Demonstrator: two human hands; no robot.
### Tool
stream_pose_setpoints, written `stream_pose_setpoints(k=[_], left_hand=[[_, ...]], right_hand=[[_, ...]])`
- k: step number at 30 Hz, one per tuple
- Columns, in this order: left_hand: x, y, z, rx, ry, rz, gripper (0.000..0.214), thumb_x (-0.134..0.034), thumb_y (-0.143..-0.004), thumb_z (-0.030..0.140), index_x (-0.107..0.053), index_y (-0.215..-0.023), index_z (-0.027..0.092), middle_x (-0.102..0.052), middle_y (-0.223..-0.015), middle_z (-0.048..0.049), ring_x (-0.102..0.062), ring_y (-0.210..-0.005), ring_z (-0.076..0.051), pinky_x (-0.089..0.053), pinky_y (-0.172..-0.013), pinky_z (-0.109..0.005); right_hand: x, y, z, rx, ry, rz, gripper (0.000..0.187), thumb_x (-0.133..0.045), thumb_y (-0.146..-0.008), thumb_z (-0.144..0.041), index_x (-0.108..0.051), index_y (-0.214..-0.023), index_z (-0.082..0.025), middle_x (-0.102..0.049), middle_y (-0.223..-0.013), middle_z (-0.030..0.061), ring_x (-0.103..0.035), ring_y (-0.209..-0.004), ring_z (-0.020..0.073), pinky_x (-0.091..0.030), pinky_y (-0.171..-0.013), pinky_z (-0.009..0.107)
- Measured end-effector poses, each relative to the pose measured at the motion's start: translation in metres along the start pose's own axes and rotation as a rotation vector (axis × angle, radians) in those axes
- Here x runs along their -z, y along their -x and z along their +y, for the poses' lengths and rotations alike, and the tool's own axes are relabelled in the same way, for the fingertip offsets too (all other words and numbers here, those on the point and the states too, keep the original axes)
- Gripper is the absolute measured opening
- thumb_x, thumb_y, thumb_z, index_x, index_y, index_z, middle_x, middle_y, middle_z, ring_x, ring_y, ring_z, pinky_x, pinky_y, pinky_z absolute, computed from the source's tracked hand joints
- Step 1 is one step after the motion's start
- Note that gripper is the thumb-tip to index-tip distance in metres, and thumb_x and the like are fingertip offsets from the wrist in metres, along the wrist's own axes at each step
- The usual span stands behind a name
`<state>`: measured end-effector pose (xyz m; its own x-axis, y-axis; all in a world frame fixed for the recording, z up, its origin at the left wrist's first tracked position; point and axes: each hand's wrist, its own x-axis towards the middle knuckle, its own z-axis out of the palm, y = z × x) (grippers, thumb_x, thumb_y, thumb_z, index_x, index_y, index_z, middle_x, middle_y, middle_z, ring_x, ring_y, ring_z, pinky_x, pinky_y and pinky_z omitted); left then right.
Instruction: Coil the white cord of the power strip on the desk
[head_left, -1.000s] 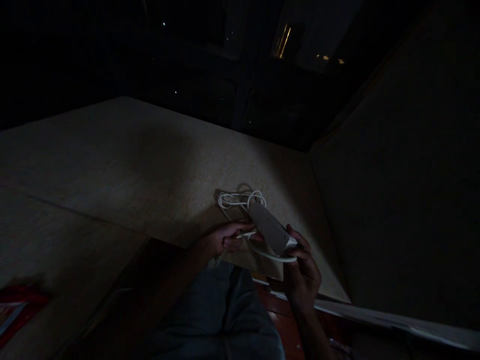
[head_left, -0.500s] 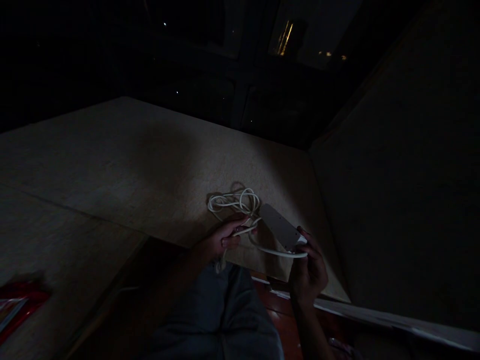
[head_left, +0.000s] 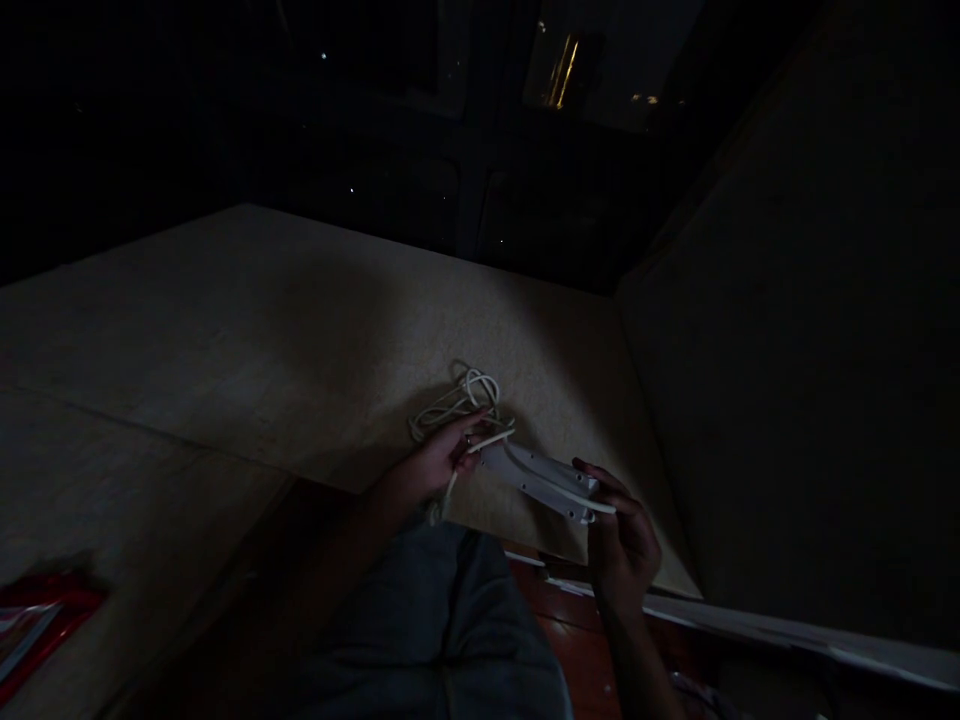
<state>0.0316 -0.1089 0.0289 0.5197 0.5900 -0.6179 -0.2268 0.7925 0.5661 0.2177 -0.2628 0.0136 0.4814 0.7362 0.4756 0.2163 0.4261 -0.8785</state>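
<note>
A white power strip, its screw-dotted back towards me, is held above the pale ledge. My right hand is closed around its right end, where the thick cord comes out. That white cord runs back along the strip to my left hand, whose fingers are closed on it by the strip's left end. Beyond my left hand the cord lies in loose loops on the ledge. A short bunched end of it hangs below my left wrist. The light is dim, so finger details are hard to see.
The stone ledge stretches left and forward to a dark window. A dark wall rises on the right. A shiny red package lies at the lower left. My legs are below, above a reddish floor.
The power strip has tilted and swung left and down, its left end now near my left hand. The cord now lies across its back. Both hands keep their hold.
</note>
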Motion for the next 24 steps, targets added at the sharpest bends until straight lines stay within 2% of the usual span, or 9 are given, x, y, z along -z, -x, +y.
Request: stream_pose_setpoints(k=[3, 6, 9, 11, 14, 18, 21, 24], left_hand=[[0.005, 0.004, 0.001, -0.028, -0.081, -0.010, 0.019, -0.068, -0.083, 0.033, -0.063, -0.085, 0.014, -0.068, -0.070, -0.0023, -0.031, -0.031, -0.001, -0.017, -0.031, -0.016], [0.012, 0.016, 0.008, -0.094, -0.280, -0.064, 0.025, -0.074, -0.076, 0.036, -0.064, -0.079, 0.013, -0.060, -0.059, 0.0011, -0.026, -0.031, -0.001, -0.013, -0.033, -0.018], [0.018, 0.031, 0.025, -0.225, -0.411, -0.106, 0.033, -0.083, -0.066, 0.037, -0.067, -0.080, 0.012, -0.058, -0.061, 0.0016, -0.030, -0.037, 0.000, -0.014, -0.036, -0.018], [0.021, 0.038, 0.042, -0.307, -0.424, -0.082, 0.039, -0.087, -0.060, 0.034, -0.069, -0.087, 0.012, -0.058, -0.063, 0.0021, -0.031, -0.040, 0.000, -0.016, -0.039, -0.017], [0.027, 0.043, 0.070, -0.403, -0.459, -0.004, 0.048, -0.088, -0.059, 0.033, -0.070, -0.098, 0.013, -0.054, -0.061, 0.0038, -0.031, -0.041, -0.001, -0.017, -0.040, -0.017], [0.038, 0.051, 0.103, -0.562, -0.532, 0.136, 0.046, -0.087, -0.060, 0.031, -0.070, -0.099, 0.013, -0.053, -0.058, 0.0037, -0.034, -0.042, -0.002, -0.020, -0.041, -0.016], [0.052, 0.057, 0.121, -0.631, -0.620, 0.355, 0.035, -0.084, -0.061, 0.028, -0.072, -0.091, 0.015, -0.053, -0.055, 0.0043, -0.039, -0.044, -0.005, -0.024, -0.042, -0.018], [0.072, 0.061, 0.130, -0.719, -0.711, 0.596, 0.020, -0.081, -0.062, 0.021, -0.071, -0.078, 0.015, -0.063, -0.063, 0.0006, -0.054, -0.058, -0.011, -0.037, -0.050, -0.021]], right_hand=[[0.004, -0.002, 0.007, -0.065, -0.053, 0.073, 0.013, -0.064, -0.090, -0.034, -0.067, -0.089, -0.022, -0.073, -0.113, 0.0082, -0.068, -0.109, 0.0285, -0.049, -0.095, 0.050], [0.012, -0.013, 0.014, -0.148, -0.106, 0.191, 0.014, -0.068, -0.087, -0.035, -0.067, -0.087, -0.021, -0.074, -0.107, 0.0062, -0.069, -0.102, 0.0247, -0.048, -0.095, 0.047], [0.022, -0.035, 0.019, -0.265, -0.187, 0.252, 0.019, -0.072, -0.081, -0.039, -0.066, -0.083, -0.020, -0.074, -0.097, 0.0043, -0.070, -0.091, 0.0211, -0.053, -0.084, 0.038], [0.028, -0.053, 0.020, -0.348, -0.245, 0.267, 0.021, -0.076, -0.075, -0.036, -0.065, -0.081, -0.019, -0.073, -0.086, 0.0015, -0.069, -0.078, 0.0168, -0.053, -0.071, 0.030], [0.032, -0.083, 0.019, -0.462, -0.328, 0.274, 0.019, -0.076, -0.070, -0.029, -0.064, -0.080, -0.018, -0.070, -0.076, -0.0014, -0.066, -0.066, 0.0139, -0.051, -0.060, 0.025], [0.039, -0.123, 0.024, -0.583, -0.388, 0.342, 0.009, -0.065, -0.077, -0.026, -0.065, -0.081, -0.018, -0.069, -0.073, -0.0008, -0.067, -0.066, 0.0151, -0.055, -0.061, 0.027], [0.057, -0.151, 0.036, -0.599, -0.421, 0.359, 0.006, -0.058, -0.081, -0.021, -0.065, -0.079, -0.020, -0.068, -0.071, -0.0017, -0.067, -0.065, 0.0153, -0.057, -0.062, 0.029], [0.084, -0.174, 0.047, -0.557, -0.449, 0.344, 0.015, -0.053, -0.081, -0.014, -0.062, -0.071, -0.021, -0.067, -0.067, 0.0003, -0.065, -0.062, 0.0168, -0.057, -0.058, 0.032]])
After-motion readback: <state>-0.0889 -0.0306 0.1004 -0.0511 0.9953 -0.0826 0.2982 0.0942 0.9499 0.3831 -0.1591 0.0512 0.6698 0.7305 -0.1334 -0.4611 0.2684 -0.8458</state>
